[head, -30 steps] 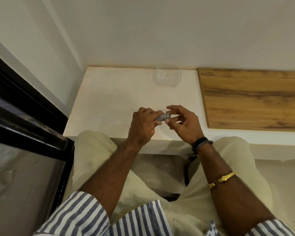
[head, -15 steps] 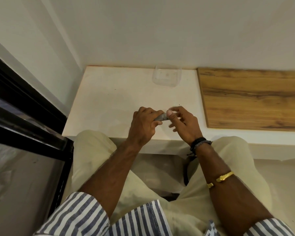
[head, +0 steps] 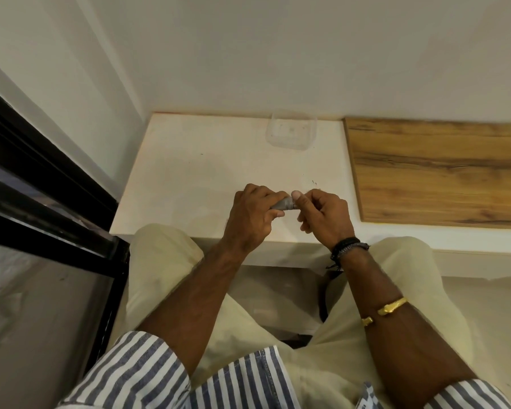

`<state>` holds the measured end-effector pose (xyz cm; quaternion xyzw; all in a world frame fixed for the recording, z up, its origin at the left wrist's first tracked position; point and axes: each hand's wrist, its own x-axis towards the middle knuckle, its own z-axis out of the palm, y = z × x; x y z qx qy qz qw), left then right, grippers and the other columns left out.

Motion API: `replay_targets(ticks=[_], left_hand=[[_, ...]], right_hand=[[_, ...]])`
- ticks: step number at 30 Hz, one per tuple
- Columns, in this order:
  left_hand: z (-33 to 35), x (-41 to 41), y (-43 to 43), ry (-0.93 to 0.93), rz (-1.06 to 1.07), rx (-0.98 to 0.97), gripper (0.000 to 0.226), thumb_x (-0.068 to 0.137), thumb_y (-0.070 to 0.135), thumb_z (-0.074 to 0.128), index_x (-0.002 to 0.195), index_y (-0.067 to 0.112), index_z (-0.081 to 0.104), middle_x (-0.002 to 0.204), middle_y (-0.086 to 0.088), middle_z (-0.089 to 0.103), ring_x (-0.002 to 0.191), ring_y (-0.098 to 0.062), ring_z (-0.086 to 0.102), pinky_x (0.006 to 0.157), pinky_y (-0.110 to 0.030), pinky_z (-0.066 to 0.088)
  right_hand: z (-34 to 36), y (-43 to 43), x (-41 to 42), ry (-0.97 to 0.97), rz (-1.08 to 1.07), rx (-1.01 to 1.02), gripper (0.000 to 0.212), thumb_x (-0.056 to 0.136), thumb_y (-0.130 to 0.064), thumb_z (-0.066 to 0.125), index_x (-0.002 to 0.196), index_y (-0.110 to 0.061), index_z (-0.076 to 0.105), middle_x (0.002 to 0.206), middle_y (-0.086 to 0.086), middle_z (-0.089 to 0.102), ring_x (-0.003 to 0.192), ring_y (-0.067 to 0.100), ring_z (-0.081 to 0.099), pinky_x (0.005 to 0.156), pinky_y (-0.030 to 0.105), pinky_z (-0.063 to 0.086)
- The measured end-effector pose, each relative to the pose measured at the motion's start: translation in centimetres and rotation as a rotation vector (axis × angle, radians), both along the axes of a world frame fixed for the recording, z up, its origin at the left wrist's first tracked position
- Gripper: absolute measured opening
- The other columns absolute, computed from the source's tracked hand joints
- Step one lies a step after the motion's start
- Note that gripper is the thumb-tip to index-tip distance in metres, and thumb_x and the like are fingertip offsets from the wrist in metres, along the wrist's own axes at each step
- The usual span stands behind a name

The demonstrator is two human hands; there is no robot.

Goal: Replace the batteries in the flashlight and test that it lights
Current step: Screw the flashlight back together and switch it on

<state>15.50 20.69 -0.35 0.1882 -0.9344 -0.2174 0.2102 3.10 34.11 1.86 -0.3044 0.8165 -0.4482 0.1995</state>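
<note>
A small grey flashlight (head: 283,203) is held level just above the near edge of the white tabletop (head: 195,178). My left hand (head: 252,219) is wrapped around its body, so only a short grey stretch shows between my hands. My right hand (head: 325,216) pinches the flashlight's right end, thumb on top, and hides that end. No loose batteries are visible.
A clear plastic container (head: 291,132) stands at the back of the white top against the wall. A wooden panel (head: 437,172) covers the surface to the right. A black-framed glass pane (head: 48,219) runs along the left. My knees sit under the table edge.
My right fingers have closed over the flashlight's right end, covering the ring that showed a second ago, and the hand has turned at the wrist. My left hand has stayed still.
</note>
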Motion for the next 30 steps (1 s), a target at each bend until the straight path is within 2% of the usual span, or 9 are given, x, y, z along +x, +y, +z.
replay_targets(ticks=[2, 4, 7, 12, 17, 20, 23, 26, 30], left_hand=[[-0.12, -0.01, -0.03, 0.003, 0.002, 0.001, 0.033, 0.089, 0.021, 0.071, 0.121, 0.016, 0.067, 0.102, -0.006, 0.072, 0.096, -0.028, 0.059, 0.081, -0.044, 0.048], [-0.24, -0.07, -0.1, -0.005, 0.025, 0.014, 0.033, 0.089, 0.021, 0.07, 0.122, 0.016, 0.067, 0.102, -0.006, 0.072, 0.096, -0.027, 0.058, 0.079, -0.044, 0.048], [-0.44, -0.08, -0.35, -0.014, 0.059, 0.039, 0.034, 0.089, 0.019, 0.071, 0.122, 0.014, 0.067, 0.104, -0.008, 0.072, 0.095, -0.028, 0.058, 0.077, -0.044, 0.049], [-0.52, -0.18, -0.18, -0.021, 0.054, 0.045, 0.032, 0.09, 0.02, 0.069, 0.122, 0.013, 0.067, 0.104, -0.009, 0.072, 0.095, -0.027, 0.058, 0.079, -0.043, 0.047], [-0.34, -0.14, -0.07, -0.016, 0.022, 0.018, 0.03, 0.089, 0.019, 0.07, 0.119, 0.015, 0.067, 0.102, -0.006, 0.072, 0.095, -0.026, 0.058, 0.079, -0.043, 0.046], [-0.2, -0.09, -0.01, -0.019, 0.007, 0.008, 0.03, 0.089, 0.019, 0.071, 0.119, 0.015, 0.067, 0.103, -0.006, 0.072, 0.096, -0.027, 0.058, 0.081, -0.043, 0.046], [-0.31, -0.13, -0.08, -0.014, 0.022, 0.023, 0.03, 0.091, 0.02, 0.068, 0.12, 0.015, 0.066, 0.104, -0.005, 0.071, 0.097, -0.025, 0.057, 0.081, -0.04, 0.044], [-0.52, -0.15, -0.18, -0.011, 0.043, 0.052, 0.032, 0.092, 0.018, 0.068, 0.123, 0.014, 0.066, 0.107, -0.007, 0.071, 0.098, -0.026, 0.057, 0.08, -0.036, 0.041], [-0.49, -0.16, -0.16, -0.018, 0.043, 0.066, 0.031, 0.091, 0.017, 0.068, 0.122, 0.012, 0.066, 0.106, -0.009, 0.072, 0.096, -0.028, 0.058, 0.08, -0.043, 0.047]], right_hand=[[-0.11, -0.03, 0.18, 0.021, -0.015, 0.024, 0.05, 0.096, -0.062, 0.053, 0.086, -0.015, 0.07, 0.072, 0.005, 0.073, 0.055, 0.016, 0.07, 0.064, 0.037, 0.063], [-0.08, -0.01, 0.14, -0.007, 0.016, -0.007, 0.044, 0.094, -0.06, 0.056, 0.105, -0.019, 0.069, 0.091, 0.005, 0.076, 0.065, 0.014, 0.073, 0.066, 0.035, 0.064], [0.06, 0.11, -0.21, -0.009, 0.139, -0.06, 0.044, 0.091, -0.036, 0.075, 0.132, -0.029, 0.06, 0.115, -0.002, 0.071, 0.084, 0.016, 0.074, 0.074, 0.033, 0.064], [-0.18, 0.09, -0.34, 0.054, 0.111, -0.101, 0.03, 0.092, -0.012, 0.074, 0.122, -0.018, 0.072, 0.105, 0.002, 0.075, 0.083, 0.022, 0.073, 0.076, 0.045, 0.064], [0.0, 0.12, -0.21, 0.083, 0.078, -0.038, 0.025, 0.096, -0.033, 0.068, 0.108, -0.012, 0.075, 0.082, 0.003, 0.075, 0.071, 0.015, 0.073, 0.074, 0.041, 0.064], [-0.07, 0.14, -0.27, 0.085, 0.035, 0.024, 0.044, 0.097, -0.053, 0.057, 0.087, -0.014, 0.074, 0.069, -0.001, 0.072, 0.058, 0.013, 0.07, 0.069, 0.041, 0.063], [-0.07, 0.28, -0.25, 0.025, 0.045, 0.015, 0.041, 0.097, -0.057, 0.056, 0.103, -0.019, 0.072, 0.086, 0.001, 0.075, 0.064, 0.011, 0.072, 0.068, 0.04, 0.065], [0.19, 0.35, -0.34, 0.01, 0.167, -0.029, 0.043, 0.093, -0.034, 0.073, 0.133, -0.029, 0.059, 0.116, 0.0, 0.07, 0.084, 0.016, 0.074, 0.074, 0.035, 0.064], [0.4, 0.19, -0.05, 0.053, 0.156, -0.081, 0.036, 0.092, -0.01, 0.074, 0.127, -0.017, 0.069, 0.113, 0.001, 0.072, 0.085, 0.021, 0.074, 0.078, 0.047, 0.064]])
